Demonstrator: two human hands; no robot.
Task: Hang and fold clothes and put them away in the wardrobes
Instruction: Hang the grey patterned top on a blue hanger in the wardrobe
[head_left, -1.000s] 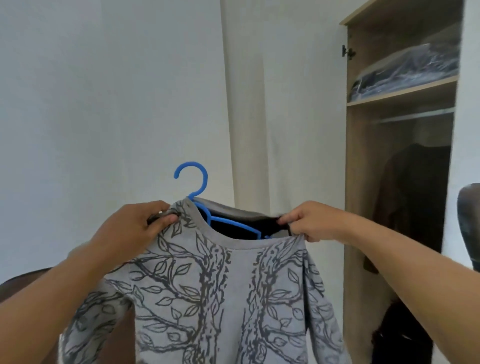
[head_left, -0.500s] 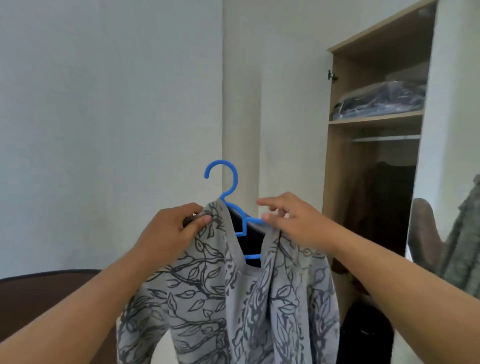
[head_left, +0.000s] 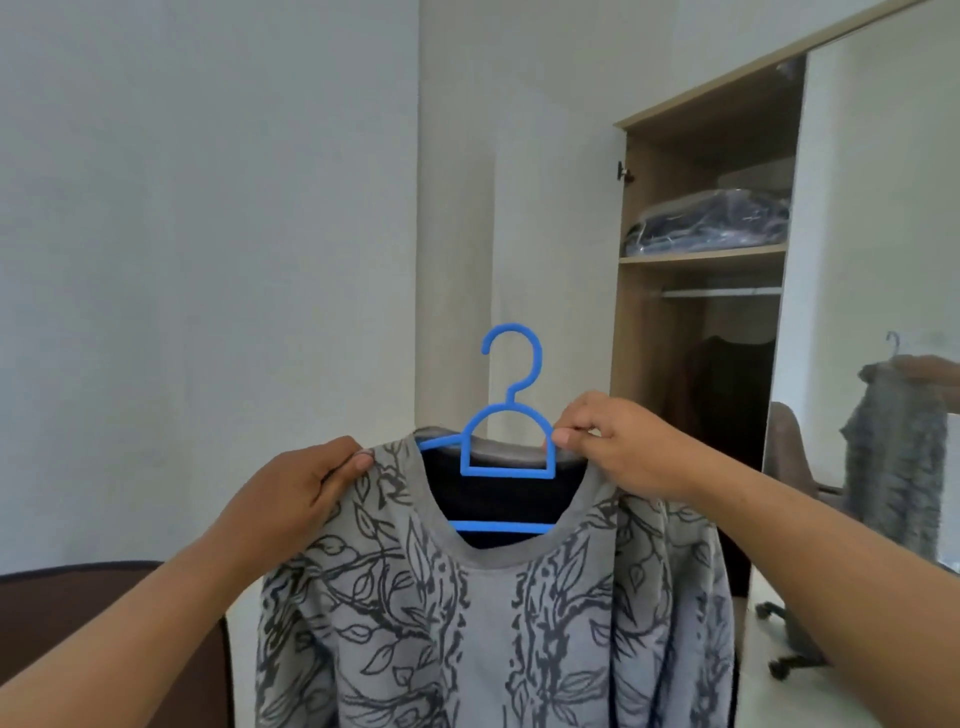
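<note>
Two hands hold a grey sweater (head_left: 467, 613) w/ dark leaf-and-branch print up in front of a pale wall. Sweater sits on a blue hanger (head_left: 506, 441); hook stands upright above the neckline, lower bar shows across the neck opening, against the dark inside of the garment. Left hand (head_left: 291, 499) grips the left shoulder of the sweater, fingers curled over the fabric, thumb on top near the collar edge. Right hand (head_left: 618, 447) pinches the right shoulder at the collar, thumb and forefinger closed on fabric right beside the hanger's inner loop; can't tell if it also has the hanger arm. Sweater body hangs down past the bottom edge of view, sleeves dropping at both sides.

Wardrobe (head_left: 701, 270) stands open to the right, well apart from the sweater. On its upper shelf lies a dark bundle in clear plastic (head_left: 706, 223); below the shelf runs a rail (head_left: 722, 292), w/ a dark garment (head_left: 732, 395) hanging under it. Mirrored door (head_left: 878, 208) on the far right shows a reflection of the sweater on its hanger, plus part of a wheeled chair. Dark brown furniture (head_left: 104, 613) fills the lower-left corner, behind the left forearm.
</note>
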